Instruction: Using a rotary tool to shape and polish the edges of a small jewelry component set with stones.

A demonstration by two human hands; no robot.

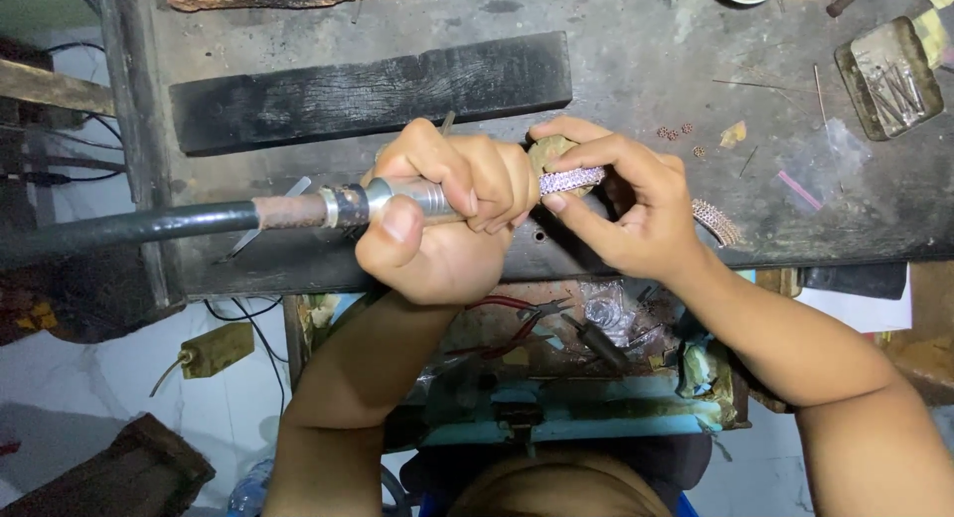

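Between the right hand's fingers [586,214] lies a studded band [571,180].

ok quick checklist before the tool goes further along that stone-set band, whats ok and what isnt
1. Left hand wrapped fully around the rotary handpiece: ok.
2. Right hand fingers pinching the stone-set band from both sides: ok.
3. Tool tip against the band: cannot tell, hidden behind the left hand's fingers.
4. Band braced on the bench peg: ok, it lies across the peg.
5. Black hose free of snags: ok, it runs off to the left unobstructed.
6. Second stone-set piece away from the work: ok, it lies beside the right wrist.
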